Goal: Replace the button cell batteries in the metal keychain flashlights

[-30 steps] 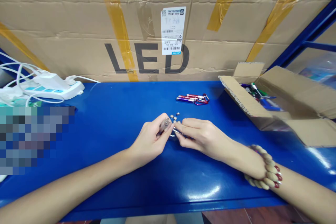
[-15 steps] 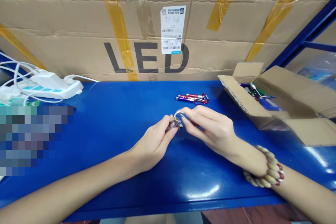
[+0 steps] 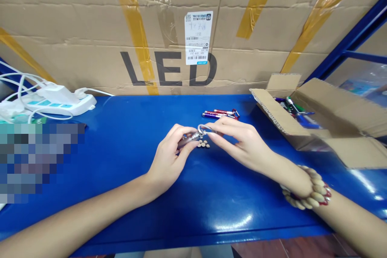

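Note:
My left hand (image 3: 173, 157) is closed around a small silver keychain flashlight (image 3: 188, 138), its tube held between thumb and fingers. A metal carabiner clip (image 3: 202, 126) hangs at the flashlight's end, and my right hand (image 3: 242, 139) pinches it between thumb and forefinger. Just below the fingertips, several small round button cells (image 3: 203, 144) lie on the blue table (image 3: 127, 137). Behind my right hand rest a purple keychain flashlight (image 3: 211, 115) and a red one (image 3: 222, 111), with a clip at their right end.
An open cardboard box (image 3: 341, 107) with several coloured flashlights (image 3: 298, 111) stands at the right. At the left lies a white power strip (image 3: 63, 107) with tangled cables. A big carton (image 3: 90, 40) marked LED forms the back.
My left hand has shifted slightly left and turned, showing more of the silver tube. The button cells below are more exposed. My right hand stays on the clip.

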Demonstrator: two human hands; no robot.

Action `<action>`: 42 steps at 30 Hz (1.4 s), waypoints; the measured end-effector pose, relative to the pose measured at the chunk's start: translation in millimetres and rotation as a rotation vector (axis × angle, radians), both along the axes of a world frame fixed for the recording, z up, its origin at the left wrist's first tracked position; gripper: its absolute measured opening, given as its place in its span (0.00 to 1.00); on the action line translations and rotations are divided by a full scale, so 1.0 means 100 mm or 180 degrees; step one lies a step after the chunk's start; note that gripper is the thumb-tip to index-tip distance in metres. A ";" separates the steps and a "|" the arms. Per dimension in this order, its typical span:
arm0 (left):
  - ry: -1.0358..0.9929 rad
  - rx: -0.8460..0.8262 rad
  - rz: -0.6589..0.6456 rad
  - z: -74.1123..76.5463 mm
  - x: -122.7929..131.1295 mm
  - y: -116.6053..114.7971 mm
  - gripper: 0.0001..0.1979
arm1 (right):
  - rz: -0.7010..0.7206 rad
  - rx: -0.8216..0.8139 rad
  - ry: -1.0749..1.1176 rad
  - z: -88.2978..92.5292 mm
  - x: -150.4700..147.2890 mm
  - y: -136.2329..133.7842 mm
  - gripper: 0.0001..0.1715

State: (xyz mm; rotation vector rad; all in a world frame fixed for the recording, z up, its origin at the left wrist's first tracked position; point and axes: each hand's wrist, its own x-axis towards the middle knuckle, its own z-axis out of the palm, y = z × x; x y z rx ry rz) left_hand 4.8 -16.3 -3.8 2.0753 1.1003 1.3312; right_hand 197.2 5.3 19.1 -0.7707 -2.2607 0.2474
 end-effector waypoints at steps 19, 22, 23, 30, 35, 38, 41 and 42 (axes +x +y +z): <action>0.0285 0.0155 -0.0501 -0.05 0.01 -0.08 0.15 | 0.0840 -0.2684 0.0112 0.05 -0.08 -0.09 0.22; 0.0219 0.0287 -0.0401 -0.05 0.01 -0.08 0.16 | 0.0951 -0.2976 0.0235 0.05 -0.07 -0.07 0.19; 0.0197 0.0311 -0.0364 -0.06 0.01 -0.09 0.16 | 0.0997 -0.3068 0.0328 0.05 -0.08 -0.07 0.18; 0.0042 0.0207 -0.0388 -0.07 0.02 -0.08 0.16 | 0.0906 -0.2975 0.0692 -0.01 -0.14 -0.11 0.19; -0.0090 -0.0060 -0.0362 -0.04 0.03 -0.05 0.16 | 0.0822 -0.2860 0.0713 -0.04 -0.12 -0.06 0.20; -0.0309 -0.0239 -0.0071 -0.01 0.03 -0.04 0.16 | 0.0558 -0.2779 0.0849 -0.08 -0.11 -0.01 0.19; -0.0658 -0.0568 0.0076 0.02 0.02 -0.01 0.10 | 0.0290 -0.2860 0.0932 -0.13 -0.09 0.04 0.20; -0.0753 -0.0668 0.0080 0.02 0.01 0.00 0.08 | 0.0262 -0.2868 0.0957 -0.13 -0.08 0.04 0.21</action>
